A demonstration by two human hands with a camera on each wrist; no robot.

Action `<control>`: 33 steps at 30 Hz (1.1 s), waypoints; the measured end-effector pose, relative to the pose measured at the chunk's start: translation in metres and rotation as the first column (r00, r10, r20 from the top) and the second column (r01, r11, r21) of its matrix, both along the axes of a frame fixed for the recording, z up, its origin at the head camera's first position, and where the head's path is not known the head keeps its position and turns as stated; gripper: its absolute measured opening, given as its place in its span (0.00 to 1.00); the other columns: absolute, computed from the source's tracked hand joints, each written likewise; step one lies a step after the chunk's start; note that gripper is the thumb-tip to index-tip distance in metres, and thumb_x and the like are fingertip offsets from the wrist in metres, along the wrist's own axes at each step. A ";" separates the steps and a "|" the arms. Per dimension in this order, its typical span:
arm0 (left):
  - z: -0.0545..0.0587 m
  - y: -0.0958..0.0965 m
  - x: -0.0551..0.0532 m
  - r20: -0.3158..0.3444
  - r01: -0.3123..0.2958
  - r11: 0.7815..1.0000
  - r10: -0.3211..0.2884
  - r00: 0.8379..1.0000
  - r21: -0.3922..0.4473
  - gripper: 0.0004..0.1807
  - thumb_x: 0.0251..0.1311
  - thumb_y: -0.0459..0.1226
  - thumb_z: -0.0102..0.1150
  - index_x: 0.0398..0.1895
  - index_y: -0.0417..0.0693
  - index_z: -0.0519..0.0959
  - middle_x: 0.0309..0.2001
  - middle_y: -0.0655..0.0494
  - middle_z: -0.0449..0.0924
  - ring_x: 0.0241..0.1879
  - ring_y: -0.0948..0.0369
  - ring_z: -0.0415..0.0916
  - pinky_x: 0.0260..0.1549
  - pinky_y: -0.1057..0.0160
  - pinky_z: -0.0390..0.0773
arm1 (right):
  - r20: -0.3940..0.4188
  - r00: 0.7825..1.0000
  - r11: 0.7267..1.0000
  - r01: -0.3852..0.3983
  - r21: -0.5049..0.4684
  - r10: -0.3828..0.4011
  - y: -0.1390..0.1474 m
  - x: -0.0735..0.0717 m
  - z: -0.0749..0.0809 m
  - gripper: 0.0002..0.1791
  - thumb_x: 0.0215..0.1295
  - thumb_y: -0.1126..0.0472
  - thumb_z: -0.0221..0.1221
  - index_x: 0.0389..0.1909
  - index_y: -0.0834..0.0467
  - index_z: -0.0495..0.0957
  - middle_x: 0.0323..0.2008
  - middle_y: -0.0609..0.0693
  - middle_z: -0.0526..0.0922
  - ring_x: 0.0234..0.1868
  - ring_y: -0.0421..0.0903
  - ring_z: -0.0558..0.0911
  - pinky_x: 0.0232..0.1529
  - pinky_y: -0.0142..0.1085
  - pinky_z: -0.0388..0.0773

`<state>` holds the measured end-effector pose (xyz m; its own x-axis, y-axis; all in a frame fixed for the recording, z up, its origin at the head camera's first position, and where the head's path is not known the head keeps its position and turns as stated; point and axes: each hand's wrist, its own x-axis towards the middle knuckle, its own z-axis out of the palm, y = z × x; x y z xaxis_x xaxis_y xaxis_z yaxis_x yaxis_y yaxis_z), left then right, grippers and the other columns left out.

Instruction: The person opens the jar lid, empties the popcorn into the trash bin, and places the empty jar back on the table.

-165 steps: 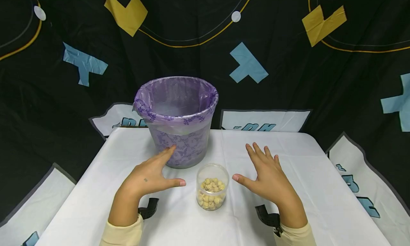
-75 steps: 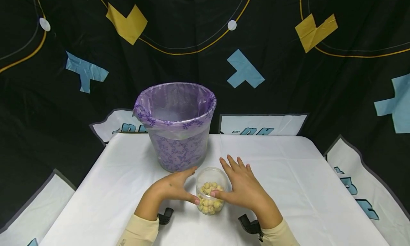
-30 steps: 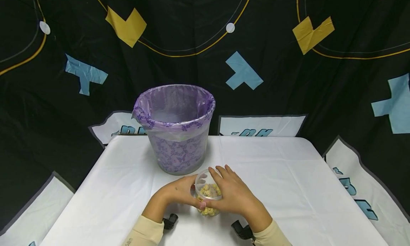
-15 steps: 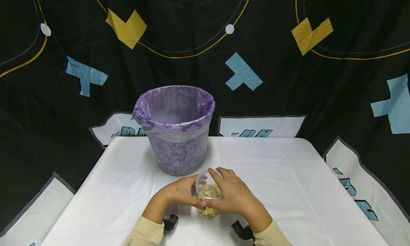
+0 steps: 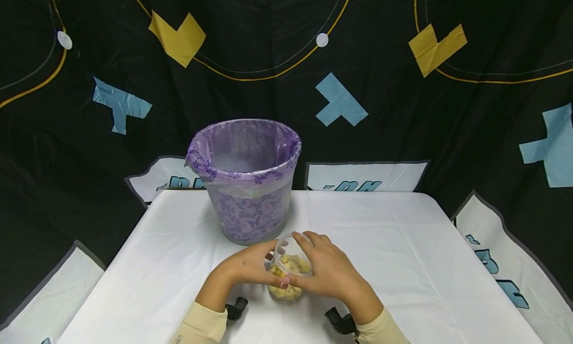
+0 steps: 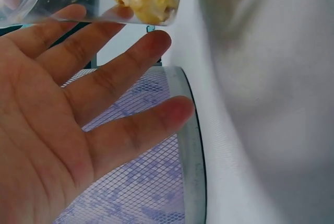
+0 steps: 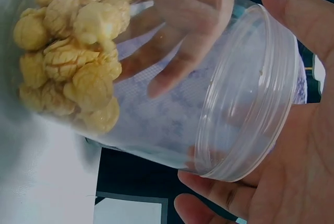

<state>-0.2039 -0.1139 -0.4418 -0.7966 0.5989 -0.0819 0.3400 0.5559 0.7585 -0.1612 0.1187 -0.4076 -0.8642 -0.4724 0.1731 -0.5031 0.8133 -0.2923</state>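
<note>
A clear plastic jar (image 5: 283, 293) with a threaded rim and no lid stands between my hands, tilted, its lower part to the left in the head view. Pale yellow popcorn (image 7: 78, 57) fills its bottom. My right hand (image 5: 329, 272) holds the jar near the rim, fingers behind and thumb in front. My left hand (image 5: 248, 267) reaches round the other side, its thumb meeting the right thumb. In the left wrist view some left fingertips touch the jar wall, while the lower fingers (image 6: 130, 125) extend past it, spread.
Behind the jar stands a purple floral bin (image 5: 255, 214) lined with a purple plastic bag (image 5: 203, 157). A white cloth covers the table (image 5: 371, 234). A black curtain (image 5: 403, 120) with tape pieces hangs at the back.
Both hands have come inward from either side and closed round the jar. Since half a second ago the jar has tilted, its base shifting left in the head view. The bin stays put.
</note>
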 end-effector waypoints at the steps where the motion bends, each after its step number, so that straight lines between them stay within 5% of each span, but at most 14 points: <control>1: 0.001 0.000 0.000 -0.003 0.003 1.000 -0.002 1.000 0.008 0.48 0.41 0.60 0.77 0.69 0.62 0.68 0.61 0.59 0.76 0.58 0.50 0.74 0.54 0.49 0.77 | 0.004 1.000 1.000 -0.001 -0.008 0.001 0.000 0.000 0.001 0.53 0.53 0.26 0.61 0.76 0.48 0.61 0.70 0.57 0.68 0.67 0.57 0.70 0.60 0.56 0.74; 8: 0.006 -0.003 0.000 -0.035 -0.003 1.000 0.003 0.999 0.008 0.51 0.40 0.61 0.77 0.70 0.59 0.67 0.63 0.55 0.76 0.59 0.51 0.74 0.56 0.49 0.76 | 0.029 0.999 0.998 -0.010 -0.059 0.012 0.002 0.001 0.001 0.54 0.54 0.25 0.60 0.76 0.49 0.59 0.71 0.58 0.67 0.68 0.58 0.70 0.58 0.58 0.75; 14: 0.010 -0.002 0.003 -0.063 -0.001 0.999 0.004 0.998 0.043 0.47 0.38 0.61 0.78 0.66 0.66 0.70 0.56 0.62 0.80 0.57 0.60 0.75 0.59 0.51 0.73 | 0.014 0.999 0.992 -0.036 -0.124 0.038 0.004 0.001 -0.001 0.55 0.54 0.24 0.60 0.77 0.51 0.58 0.71 0.57 0.67 0.66 0.57 0.72 0.60 0.54 0.75; 22: 0.013 -0.001 0.005 -0.082 -0.020 0.999 0.023 0.996 0.048 0.50 0.38 0.63 0.77 0.69 0.66 0.68 0.58 0.70 0.76 0.57 0.59 0.74 0.58 0.51 0.74 | 0.068 0.997 0.987 -0.011 -0.162 0.022 0.003 0.002 0.000 0.57 0.51 0.22 0.59 0.78 0.48 0.56 0.71 0.52 0.66 0.67 0.54 0.72 0.61 0.53 0.75; 33: 0.013 0.004 0.007 -0.086 -0.009 0.995 0.018 0.996 0.104 0.54 0.40 0.59 0.77 0.74 0.64 0.63 0.61 0.56 0.77 0.57 0.57 0.74 0.58 0.51 0.75 | 0.023 1.000 0.978 0.007 -0.209 -0.003 0.003 0.004 0.003 0.54 0.56 0.23 0.56 0.77 0.52 0.58 0.67 0.54 0.71 0.64 0.55 0.75 0.60 0.53 0.76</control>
